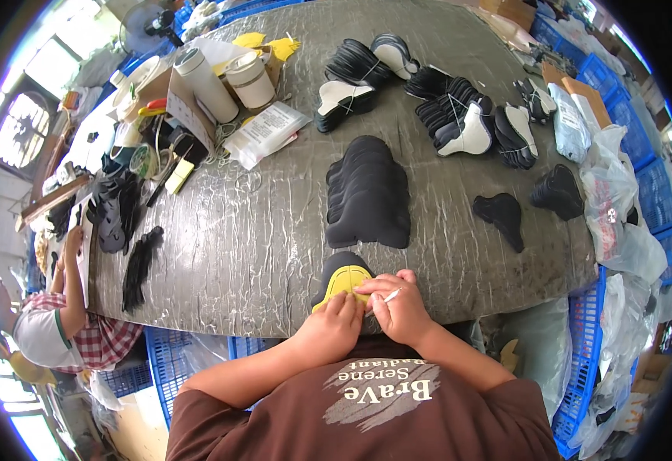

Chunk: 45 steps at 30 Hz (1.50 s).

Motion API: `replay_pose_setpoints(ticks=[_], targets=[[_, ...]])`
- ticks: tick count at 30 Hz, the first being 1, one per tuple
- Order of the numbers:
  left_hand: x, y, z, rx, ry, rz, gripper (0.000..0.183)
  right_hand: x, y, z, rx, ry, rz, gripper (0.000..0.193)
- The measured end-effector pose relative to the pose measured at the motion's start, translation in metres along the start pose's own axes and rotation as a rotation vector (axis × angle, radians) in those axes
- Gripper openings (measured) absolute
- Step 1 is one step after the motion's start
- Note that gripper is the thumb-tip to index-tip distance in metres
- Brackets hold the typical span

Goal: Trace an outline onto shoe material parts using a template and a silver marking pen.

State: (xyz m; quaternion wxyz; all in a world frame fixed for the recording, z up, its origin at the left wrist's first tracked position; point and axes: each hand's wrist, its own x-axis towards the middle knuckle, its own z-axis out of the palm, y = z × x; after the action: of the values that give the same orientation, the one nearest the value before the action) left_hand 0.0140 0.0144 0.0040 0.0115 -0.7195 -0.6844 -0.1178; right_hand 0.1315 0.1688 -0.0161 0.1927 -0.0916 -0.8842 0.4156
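A yellow template (pixel 345 280) with dark lines lies on a black shaped piece (pixel 337 260) at the table's near edge. Bent fingers of my left hand (pixel 331 324) press the template and black piece down from the left. My right hand (pixel 400 313) pinches a slim white pen (pixel 392 295), its lower end at the template's right side. The pen's tip is hidden by my fingers. Just beyond lies a fanned stack of similar black pieces (pixel 368 196) on the grey table (pixel 274 230).
Tied bundles of black and white pieces (pixel 459 115) lie at the far right, with loose black pieces (pixel 499 219) nearer. Jars (pixel 250 81) and a plastic packet (pixel 265 132) stand far left. Black strips (pixel 143 265) lie left. A co-worker (pixel 52 323) is at the left edge.
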Motion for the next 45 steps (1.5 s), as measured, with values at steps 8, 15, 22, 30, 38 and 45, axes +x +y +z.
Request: replay_pose_setpoints(ticks=[8, 15, 22, 30, 38, 45], targets=[[-0.003, 0.004, 0.013, 0.217, -0.04, 0.107, 0.043, -0.002, 0.004, -0.015, 0.348, 0.209, 0.174, 0.034], [-0.002, 0.005, 0.016, 0.267, 0.002, 0.115, 0.043, -0.001, 0.006, -0.043, 0.587, 0.226, 0.465, 0.032], [-0.001, 0.007, 0.017, 0.261, 0.035, 0.104, 0.043, 0.001, 0.007, -0.034, 1.052, 0.032, 0.388, 0.028], [0.002, 0.008, 0.014, 0.275, 0.064, 0.095, 0.041, 0.028, -0.006, -0.013, 0.419, 0.094, 0.26, 0.024], [0.001, 0.008, 0.019, 0.277, 0.086, 0.085, 0.04, 0.04, -0.009, 0.001, 0.433, 0.151, 0.314, 0.005], [0.001, 0.008, 0.022, 0.272, 0.11, 0.076, 0.038, 0.048, -0.013, 0.006, 0.218, 0.026, 0.156, 0.007]])
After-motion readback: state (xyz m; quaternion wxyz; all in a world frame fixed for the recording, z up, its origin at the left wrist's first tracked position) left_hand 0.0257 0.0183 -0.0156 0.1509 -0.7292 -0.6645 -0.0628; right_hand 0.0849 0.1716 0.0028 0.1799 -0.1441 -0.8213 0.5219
